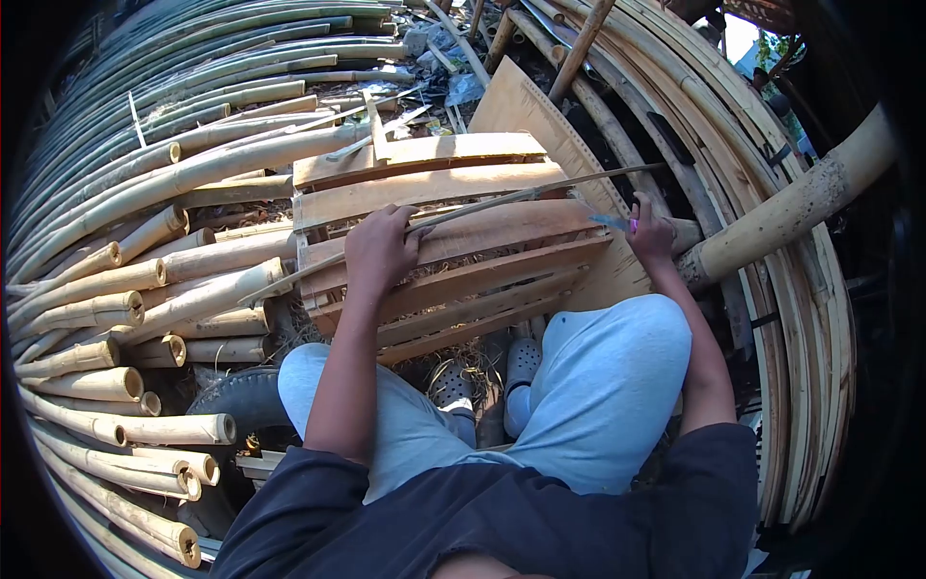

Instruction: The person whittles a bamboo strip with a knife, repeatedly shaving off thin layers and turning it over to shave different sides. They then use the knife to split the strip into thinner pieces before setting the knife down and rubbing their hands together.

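Note:
A long, thin bamboo strip (511,198) lies diagonally across a wooden slatted crate (453,183). My left hand (381,249) is closed around the strip over the crate's left part, and the strip's ends stick out past both sides. My right hand (652,234) is closed at the crate's right side, below the strip's far end. From it a knife (610,222) points left, its bluish blade over the crate's right corner. A bit of pink shows between the fingers; the rest of the handle is hidden.
Many bamboo poles (135,280) are stacked on the left, cut ends towards me. Long split strips (772,251) curve along the right. A thick pole (801,203) juts in at the right. A flat board (521,106) leans behind the crate. My knees flank the crate's near side.

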A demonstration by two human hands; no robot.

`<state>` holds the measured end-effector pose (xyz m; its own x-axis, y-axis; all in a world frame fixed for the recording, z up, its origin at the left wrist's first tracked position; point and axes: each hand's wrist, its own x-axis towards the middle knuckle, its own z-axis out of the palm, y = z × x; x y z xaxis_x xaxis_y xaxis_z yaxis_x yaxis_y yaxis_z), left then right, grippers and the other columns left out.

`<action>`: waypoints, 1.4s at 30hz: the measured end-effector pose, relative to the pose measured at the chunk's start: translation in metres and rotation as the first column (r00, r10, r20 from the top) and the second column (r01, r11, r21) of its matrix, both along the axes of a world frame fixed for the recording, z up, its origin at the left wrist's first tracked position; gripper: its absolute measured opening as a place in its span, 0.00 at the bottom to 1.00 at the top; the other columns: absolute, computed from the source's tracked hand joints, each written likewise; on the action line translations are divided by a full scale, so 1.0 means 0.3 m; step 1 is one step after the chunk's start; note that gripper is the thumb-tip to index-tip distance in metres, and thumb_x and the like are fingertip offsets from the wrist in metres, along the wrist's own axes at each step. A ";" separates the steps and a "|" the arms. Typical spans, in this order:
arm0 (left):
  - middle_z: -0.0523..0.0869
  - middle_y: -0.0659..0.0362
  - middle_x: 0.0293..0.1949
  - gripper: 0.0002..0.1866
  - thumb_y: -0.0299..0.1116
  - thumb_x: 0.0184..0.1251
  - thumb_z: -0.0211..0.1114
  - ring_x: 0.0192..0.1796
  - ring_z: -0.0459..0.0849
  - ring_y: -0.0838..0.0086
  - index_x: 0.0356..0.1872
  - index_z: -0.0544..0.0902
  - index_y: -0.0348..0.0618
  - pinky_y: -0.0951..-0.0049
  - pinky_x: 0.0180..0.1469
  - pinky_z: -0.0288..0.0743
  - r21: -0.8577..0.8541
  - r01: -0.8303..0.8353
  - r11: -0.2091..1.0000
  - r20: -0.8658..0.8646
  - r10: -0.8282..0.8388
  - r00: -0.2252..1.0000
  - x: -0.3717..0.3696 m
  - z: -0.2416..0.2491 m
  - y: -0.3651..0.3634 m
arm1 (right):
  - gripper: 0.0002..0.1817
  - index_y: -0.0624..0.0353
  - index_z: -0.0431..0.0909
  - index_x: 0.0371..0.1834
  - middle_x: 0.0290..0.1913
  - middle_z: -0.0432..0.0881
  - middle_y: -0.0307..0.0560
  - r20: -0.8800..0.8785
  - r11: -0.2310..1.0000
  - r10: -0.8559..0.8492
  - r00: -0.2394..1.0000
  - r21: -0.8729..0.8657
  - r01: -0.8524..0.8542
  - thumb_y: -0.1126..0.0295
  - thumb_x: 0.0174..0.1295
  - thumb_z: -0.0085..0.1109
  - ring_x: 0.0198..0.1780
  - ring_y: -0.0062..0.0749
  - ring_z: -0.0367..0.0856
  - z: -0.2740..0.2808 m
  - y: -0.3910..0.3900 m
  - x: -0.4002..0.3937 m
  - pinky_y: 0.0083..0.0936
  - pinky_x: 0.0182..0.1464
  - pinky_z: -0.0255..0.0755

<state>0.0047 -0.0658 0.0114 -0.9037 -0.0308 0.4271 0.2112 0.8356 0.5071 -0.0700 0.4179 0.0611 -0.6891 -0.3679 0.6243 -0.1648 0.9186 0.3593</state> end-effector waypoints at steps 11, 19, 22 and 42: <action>0.90 0.58 0.42 0.14 0.42 0.67 0.69 0.46 0.88 0.58 0.50 0.88 0.53 0.60 0.46 0.80 -0.062 -0.024 0.998 0.035 0.026 0.999 0.006 0.041 0.039 | 0.24 0.49 0.66 0.70 0.22 0.77 0.37 -0.268 0.830 0.184 0.946 0.558 -0.003 0.63 0.72 0.54 0.21 0.29 0.78 -0.039 -0.251 -0.411 0.32 0.22 0.65; 0.89 0.54 0.47 0.15 0.39 0.73 0.65 0.48 0.88 0.53 0.56 0.86 0.50 0.58 0.50 0.80 0.028 -0.067 0.997 -0.021 0.067 0.998 -0.019 -0.002 0.027 | 0.19 0.49 0.67 0.64 0.19 0.80 0.41 -0.336 0.817 0.172 0.926 0.573 0.057 0.65 0.71 0.54 0.20 0.33 0.82 0.150 -0.467 -0.558 0.35 0.20 0.69; 0.89 0.53 0.46 0.15 0.39 0.74 0.63 0.47 0.87 0.53 0.55 0.86 0.49 0.57 0.50 0.80 0.035 -0.111 0.993 -0.059 0.113 0.992 -0.023 -0.018 0.013 | 0.18 0.52 0.69 0.61 0.23 0.84 0.48 -0.297 0.934 0.018 0.955 0.345 0.090 0.66 0.69 0.55 0.24 0.39 0.87 0.206 -0.589 -0.587 0.42 0.21 0.76; 0.89 0.59 0.40 0.07 0.29 0.65 0.67 0.46 0.86 0.61 0.43 0.88 0.45 0.60 0.44 0.80 -0.161 -0.172 0.972 -0.130 0.151 0.980 -0.023 0.040 0.004 | 0.14 0.63 0.78 0.51 0.41 0.84 0.54 0.481 0.506 0.493 0.725 -0.837 0.211 0.64 0.71 0.61 0.39 0.39 0.84 0.039 -0.429 -0.176 0.35 0.46 0.78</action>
